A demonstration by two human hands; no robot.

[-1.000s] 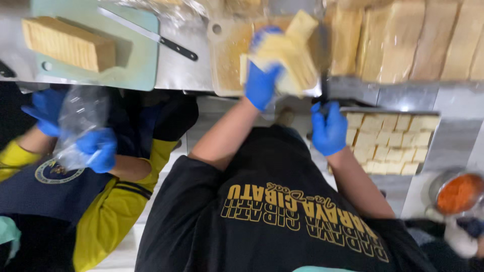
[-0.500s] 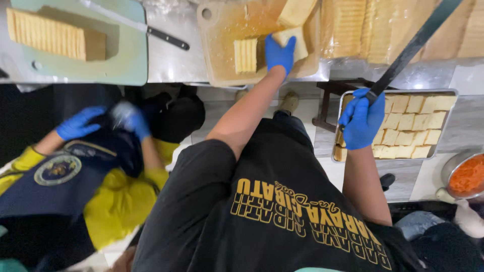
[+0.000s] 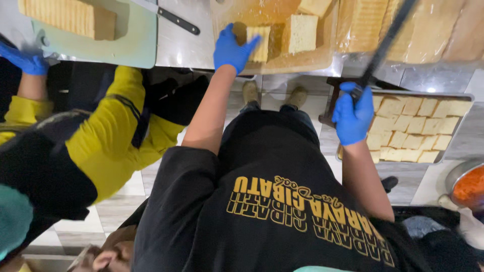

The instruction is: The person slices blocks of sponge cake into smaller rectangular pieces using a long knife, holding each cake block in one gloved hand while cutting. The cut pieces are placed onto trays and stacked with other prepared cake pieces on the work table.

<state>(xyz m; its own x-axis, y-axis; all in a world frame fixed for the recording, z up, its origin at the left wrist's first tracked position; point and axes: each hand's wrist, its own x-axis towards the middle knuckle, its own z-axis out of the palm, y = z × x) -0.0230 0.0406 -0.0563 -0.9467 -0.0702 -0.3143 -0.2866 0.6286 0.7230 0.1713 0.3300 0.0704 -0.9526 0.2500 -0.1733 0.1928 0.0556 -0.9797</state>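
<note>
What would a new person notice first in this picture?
Two blue-gloved hands stand out: the left hand rests on a pale yellow slice on the wooden board at top centre, while the right hand grips a long dark knife. Below right sits a tray of cut squares.

Both the left hand (image 3: 233, 49) and the right hand (image 3: 352, 115) wear bright blue gloves, the left against a pale yellow cake slice (image 3: 259, 43) with fine ribbed lines, the right around the black knife (image 3: 382, 46). The cutting board (image 3: 282, 63) is glossy amber-brown, the desk (image 3: 181, 48) dull silver-grey, and the tray (image 3: 456, 95) carries pale golden squares. The co-worker's sleeve (image 3: 113, 131) is mustard yellow with dark trim, beside a mint-green board (image 3: 136, 45).
</note>
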